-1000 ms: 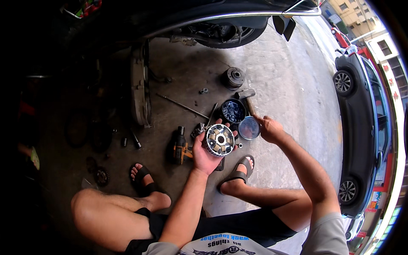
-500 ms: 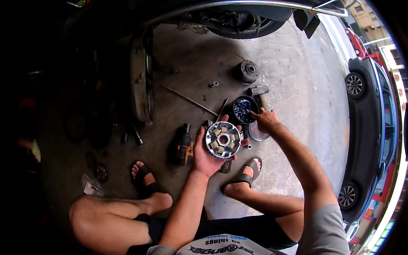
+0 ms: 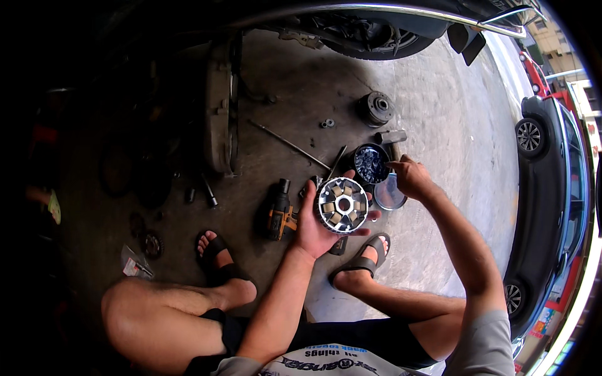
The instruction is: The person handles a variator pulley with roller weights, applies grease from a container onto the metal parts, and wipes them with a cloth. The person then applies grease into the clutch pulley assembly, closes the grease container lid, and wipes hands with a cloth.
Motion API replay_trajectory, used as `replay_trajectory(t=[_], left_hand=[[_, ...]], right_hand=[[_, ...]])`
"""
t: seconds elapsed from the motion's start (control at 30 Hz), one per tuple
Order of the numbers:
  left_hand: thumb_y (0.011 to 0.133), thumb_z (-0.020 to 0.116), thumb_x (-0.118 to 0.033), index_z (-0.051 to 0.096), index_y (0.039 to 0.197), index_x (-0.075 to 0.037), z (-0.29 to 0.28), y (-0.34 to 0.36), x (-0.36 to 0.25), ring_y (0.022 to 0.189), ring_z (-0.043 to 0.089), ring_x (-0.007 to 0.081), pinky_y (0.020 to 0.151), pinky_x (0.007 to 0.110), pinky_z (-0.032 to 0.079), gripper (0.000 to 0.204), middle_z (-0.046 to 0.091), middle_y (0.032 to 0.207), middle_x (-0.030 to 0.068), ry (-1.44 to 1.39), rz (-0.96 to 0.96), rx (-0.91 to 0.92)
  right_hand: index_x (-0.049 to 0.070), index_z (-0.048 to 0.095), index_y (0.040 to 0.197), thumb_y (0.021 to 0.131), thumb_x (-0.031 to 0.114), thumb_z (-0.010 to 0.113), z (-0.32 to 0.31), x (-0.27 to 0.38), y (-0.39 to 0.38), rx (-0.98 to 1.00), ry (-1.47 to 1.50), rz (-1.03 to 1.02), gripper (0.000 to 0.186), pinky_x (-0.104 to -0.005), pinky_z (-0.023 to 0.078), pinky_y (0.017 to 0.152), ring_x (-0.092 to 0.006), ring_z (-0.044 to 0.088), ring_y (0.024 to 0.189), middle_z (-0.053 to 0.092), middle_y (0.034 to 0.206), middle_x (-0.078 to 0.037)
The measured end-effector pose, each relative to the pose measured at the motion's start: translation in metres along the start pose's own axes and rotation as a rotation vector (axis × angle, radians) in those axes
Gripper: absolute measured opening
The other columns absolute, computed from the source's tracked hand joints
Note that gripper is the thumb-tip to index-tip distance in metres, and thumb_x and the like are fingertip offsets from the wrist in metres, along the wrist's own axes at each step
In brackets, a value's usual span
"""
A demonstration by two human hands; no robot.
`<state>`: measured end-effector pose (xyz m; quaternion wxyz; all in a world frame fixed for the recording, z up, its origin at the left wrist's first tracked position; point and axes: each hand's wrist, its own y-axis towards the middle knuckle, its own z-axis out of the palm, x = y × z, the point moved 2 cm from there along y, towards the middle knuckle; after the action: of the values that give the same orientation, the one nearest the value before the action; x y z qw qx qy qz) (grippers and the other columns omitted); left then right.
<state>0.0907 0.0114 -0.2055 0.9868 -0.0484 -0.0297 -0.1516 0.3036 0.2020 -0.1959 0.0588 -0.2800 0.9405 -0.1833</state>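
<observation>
A round metal variator housing (image 3: 353, 207) with beige rollers set around its hub rests in my left hand (image 3: 307, 230), face up, fingers wrapped under its edge. My right hand (image 3: 415, 180) is beside a black tub (image 3: 355, 164) of dark blue, glossy grease (image 3: 372, 165). Its index finger reaches out to the tub's right rim, while the other fingers are curled and seem to hold nothing. Below that hand lies a clear round lid (image 3: 391, 195). Behind the tub is a hammer (image 3: 391, 136), its handle partly hidden by my right hand.
A cordless impact driver (image 3: 280, 212) lies left of my left hand. Farther off are a long metal rod (image 3: 290, 145), a cylindrical pulley assembly (image 3: 376, 108) and a long casing cover (image 3: 219, 119). A vehicle wheel (image 3: 385, 51) stands at the far side; a plastic bag (image 3: 133, 263) lies lower left.
My right index finger has drawn back from over the grease to the tub's rim. The whole view has shifted slightly; the variator housing stays in my left hand, tilted a little differently.
</observation>
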Motion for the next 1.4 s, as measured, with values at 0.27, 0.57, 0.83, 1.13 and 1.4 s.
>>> replay_trajectory(t=[0.27,0.57,0.83,1.13,1.4], left_hand=[[0.095,0.035,-0.072,0.037,0.153,-0.012,0.016,-0.013,0.012,0.128,0.054,0.0472,0.083,0.058,0.057,0.084,0.057,0.139,0.019,0.168,-0.038,-0.095],[0.097,0.03,-0.073,0.044,0.15,-0.015,0.04,-0.023,0.032,0.111,0.067,0.0407,0.077,0.051,0.057,0.08,0.065,0.129,0.0126,0.255,-0.118,-0.011],[0.096,0.03,-0.074,0.046,0.149,-0.011,0.052,-0.034,0.032,0.112,0.068,0.0294,0.067,0.047,0.061,0.084,0.066,0.128,0.01,0.318,-0.129,-0.049],[0.098,0.033,-0.07,0.051,0.143,-0.005,0.045,-0.033,0.033,0.109,0.067,0.0238,0.087,0.045,0.058,0.081,0.066,0.127,0.0109,0.286,-0.086,-0.05],[0.096,0.033,-0.074,0.051,0.141,-0.006,0.046,-0.03,0.036,0.099,0.07,0.0391,0.074,0.049,0.059,0.084,0.067,0.118,0.0137,0.252,-0.173,0.025]], right_hand=[[0.008,0.072,0.109,0.085,-0.003,0.058,-0.121,0.067,-0.101,-0.026,0.637,-0.176,0.03,-0.03,0.049,0.072,-0.0128,0.056,0.076,0.057,0.087,-0.006],[0.011,0.068,0.115,0.082,-0.004,0.057,-0.134,0.114,-0.145,0.048,0.516,-0.251,0.037,-0.0388,0.054,0.078,-0.0277,0.065,0.09,0.059,0.104,-0.014],[0.01,0.069,0.111,0.084,0.001,0.062,-0.119,0.122,-0.15,0.043,0.444,-0.26,0.03,-0.0426,0.054,0.082,-0.0316,0.066,0.095,0.062,0.101,-0.013],[0.012,0.068,0.114,0.085,0.011,0.07,-0.114,0.123,-0.152,0.075,0.326,-0.276,0.03,-0.0431,0.054,0.087,-0.0325,0.066,0.099,0.061,0.108,-0.013],[0.015,0.068,0.114,0.085,0.008,0.064,-0.115,0.117,-0.154,0.103,0.295,-0.336,0.03,-0.0471,0.051,0.089,-0.0334,0.064,0.102,0.06,0.106,-0.013]])
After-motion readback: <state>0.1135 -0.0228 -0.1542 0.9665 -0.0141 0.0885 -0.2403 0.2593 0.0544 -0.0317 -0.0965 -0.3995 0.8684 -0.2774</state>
